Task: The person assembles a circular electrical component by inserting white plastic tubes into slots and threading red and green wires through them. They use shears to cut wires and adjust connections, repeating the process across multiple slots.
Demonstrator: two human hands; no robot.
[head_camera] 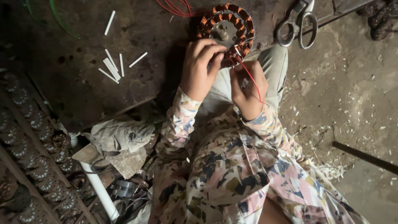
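The copper-wound stator [226, 31] lies flat at the workboard's [83, 83] near edge, just beyond both hands: left hand [201, 66] pinching its near rim, right hand [248, 85] closed on a red wire [253, 79].

No packaging or signage in view

Around the wound stator [226, 31] nothing printed appears (no package, label, sign or screen).

- Round motor coil [226, 31], ringed with copper-orange windings around a grey metal centre, lies flat at the dark workbench's edge.
- Thin red wire [252, 79] runs from its rim downward.
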